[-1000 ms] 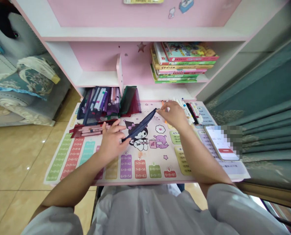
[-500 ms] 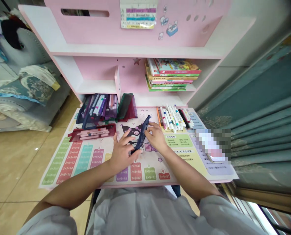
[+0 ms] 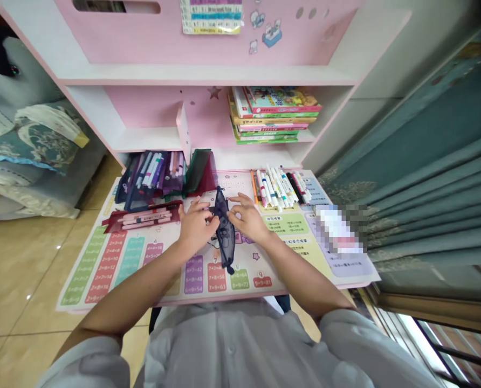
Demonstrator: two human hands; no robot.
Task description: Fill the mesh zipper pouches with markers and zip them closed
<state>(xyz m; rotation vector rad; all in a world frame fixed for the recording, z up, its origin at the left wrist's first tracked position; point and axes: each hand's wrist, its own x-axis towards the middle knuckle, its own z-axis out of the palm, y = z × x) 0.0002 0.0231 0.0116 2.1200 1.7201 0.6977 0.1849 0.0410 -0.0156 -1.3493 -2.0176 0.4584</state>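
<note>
"One dark blue pouch [image 3: 227,245], then. Where does it sit in the grip?"

"Between the two hands, lying on the printed mat [image 3: 289,272], long way nearly twelve to six. The left hand [image 3: 196,222] is at its nine o'clock, the right hand [image 3: 249,220] at its two."

"And how are they holding it?"

"Each has thumb and finger pinched almost together on its own edge of the pouch, above the middle. The other fingers are loosely bent and spread. The lower half runs free towards six, and the mat's cartoon shows through the mesh."

"What's different from half a second ago?"

"Back then the pouch slanted from seven to one, narrow and edge-on, with the left fingers by its lower end. Now it's straighter and spread wider, and the left hand has gone up to the side edge."

"And round about?"

"Going out from the pouch: a red pouch [image 3: 111,222] with pinkish pens at nine to ten, a pile of filled pouches [image 3: 153,180] at ten, a dark green pouch [image 3: 197,171] at eleven, loose markers [image 3: 280,187] at two, and a phone [image 3: 332,223], partly blurred, at three. Stacked books [image 3: 273,121] stand at one."
</note>
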